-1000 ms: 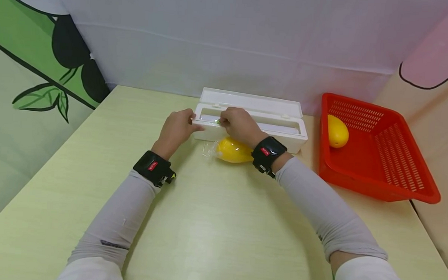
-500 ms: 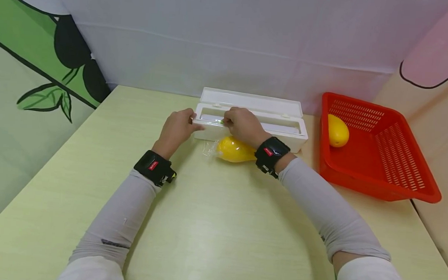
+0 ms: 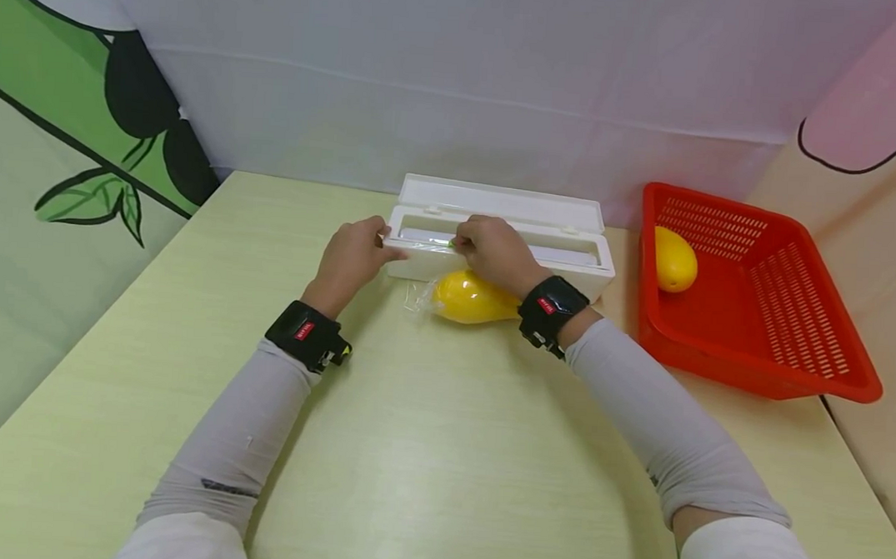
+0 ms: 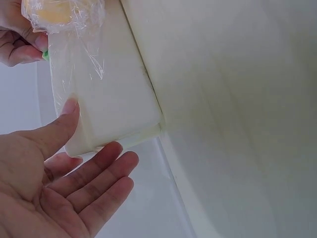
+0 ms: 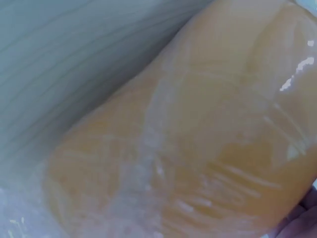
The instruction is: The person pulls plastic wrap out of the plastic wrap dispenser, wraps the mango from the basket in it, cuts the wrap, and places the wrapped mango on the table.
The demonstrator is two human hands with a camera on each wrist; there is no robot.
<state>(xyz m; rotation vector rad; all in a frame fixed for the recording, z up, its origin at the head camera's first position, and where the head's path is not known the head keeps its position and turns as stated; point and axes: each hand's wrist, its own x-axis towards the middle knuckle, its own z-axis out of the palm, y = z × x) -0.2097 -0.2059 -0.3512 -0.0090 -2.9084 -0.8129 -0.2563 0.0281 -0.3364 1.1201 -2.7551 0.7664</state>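
A white cling film dispenser (image 3: 421, 267) stands at the back of the table, its lid (image 3: 504, 200) raised. At its left end, my left hand (image 3: 350, 257) pinches the corner; in the left wrist view the thumb lies on the film-covered front while several fingers stay loosely extended. My right hand (image 3: 497, 253) pinches a small green slide cutter (image 4: 45, 55) on the dispenser's top front edge. Below that hand, against the dispenser's front, lies a yellow fruit (image 3: 468, 299) wrapped in clear film, partly hidden by the right wrist. Its wrapped surface fills the right wrist view.
A red plastic basket (image 3: 715, 355) stands on the right of the table, with one yellow fruit (image 3: 675, 260) at its left side. Behind the dispenser hangs a pale cloth wall (image 3: 441, 96). The pale wooden table (image 3: 411, 445) stretches out in front.
My right hand has slid a little to the right along the dispenser's edge with the green slide cutter. The left hand keeps its place at the left end.
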